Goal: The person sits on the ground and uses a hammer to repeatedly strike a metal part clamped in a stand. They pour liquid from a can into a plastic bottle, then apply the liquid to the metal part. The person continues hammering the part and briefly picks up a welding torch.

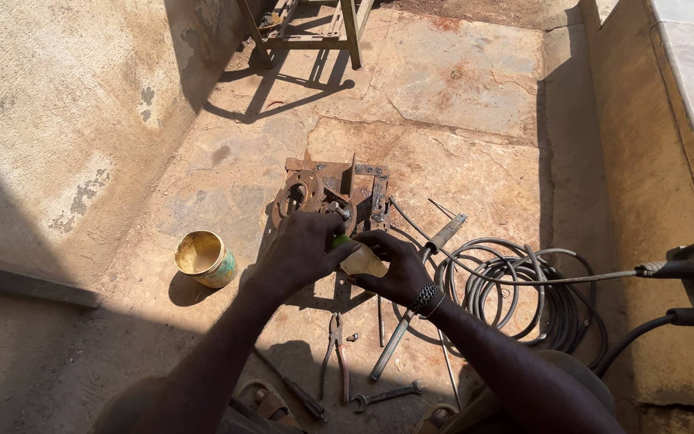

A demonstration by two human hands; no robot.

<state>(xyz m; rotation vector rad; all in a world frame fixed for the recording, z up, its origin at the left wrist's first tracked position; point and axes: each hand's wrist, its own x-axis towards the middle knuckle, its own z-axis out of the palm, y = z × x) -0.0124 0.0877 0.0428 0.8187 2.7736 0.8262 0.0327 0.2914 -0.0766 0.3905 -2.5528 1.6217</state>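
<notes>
Both hands on a small bottle over rusty metalwork.
Right hand (395,265) grips the bottle (361,261); left hand (307,249) closes on its green cap (339,240), above the frame (327,193), pliers (336,345) nearby.

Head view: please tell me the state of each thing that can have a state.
Small bottle: held in right hand, left hand at its green cap.
Yellow tin: upright, open.
Pliers: lying, jaws closed.
Black cable: coiled on ground.
Spanner: lying flat.
</notes>
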